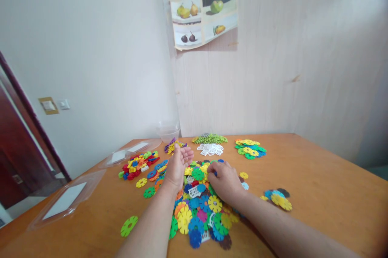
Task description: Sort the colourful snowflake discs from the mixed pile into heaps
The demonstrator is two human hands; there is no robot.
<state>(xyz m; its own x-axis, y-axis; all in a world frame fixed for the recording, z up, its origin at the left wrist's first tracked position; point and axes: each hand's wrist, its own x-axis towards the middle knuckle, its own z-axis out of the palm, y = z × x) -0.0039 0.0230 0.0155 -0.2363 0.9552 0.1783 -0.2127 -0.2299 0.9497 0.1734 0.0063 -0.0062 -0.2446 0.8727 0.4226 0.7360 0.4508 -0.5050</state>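
The left hand's [177,169] fingers are stretched out, close together, with the thumb apart and nothing seen in the palm, which turns toward the right hand. The right hand's [224,179] fingers curl down over the discs, their tips hidden, so I cannot tell whether they pinch anything. The pile of discs [195,202], many-coloured and notched like flowers, lies between and below the hands; from its middle, the left hand is at 11 o'clock and the right between 1 and 2. White pieces [195,191] are mixed into the pile. Just outside it, a yellow disc [141,182] sits between 9 and 10, a green disc [129,226] at 8, and a small cluster [280,200] of yellow, blue and dark discs at 3. Farther out, blocks [139,165], mostly red and yellow, are heaped at 10, purple and yellow bits [174,145] at 11, and white cards [210,149] at 12, with a green heap [212,139] just behind them; at 1 is a disc stack [251,149] in yellow, green and blue. A clear tub [169,133] stands at 11 near the table's [321,177] far edge. A clear lid [85,194] with a white label [65,200] lies at 9. Beyond, on the wall, a fruit poster [204,19] hangs at 12, switches [48,105] are at 10, and a dark red door [18,141] is at 9.
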